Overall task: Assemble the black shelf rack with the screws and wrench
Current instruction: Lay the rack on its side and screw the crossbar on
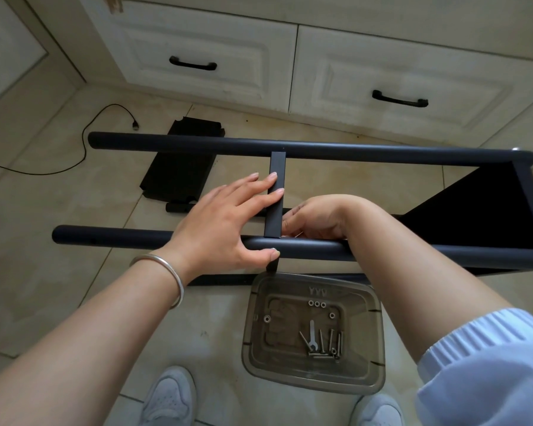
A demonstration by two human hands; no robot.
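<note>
The black rack frame lies on its side on the tiled floor: a far tube (pixel 197 143), a near tube (pixel 111 238) and a flat crossbar (pixel 275 195) between them. A black shelf panel (pixel 474 210) is fixed at the right end. My left hand (pixel 228 219) rests with straight fingers on the crossbar, its thumb under the near tube. My right hand (pixel 317 219) reaches behind the near tube beside the crossbar's lower end, fingers curled; what they hold is hidden. A smoky plastic lid (pixel 363 373) near my feet holds several screws (pixel 330 342), washers and a small wrench (pixel 311 336).
A loose black shelf panel (pixel 182 167) lies on the floor beyond the frame. A black cable (pixel 83 146) runs across the tiles at left. White cabinet drawers (pixel 197 50) with black handles stand behind. My grey shoes (pixel 170 398) are at the bottom edge.
</note>
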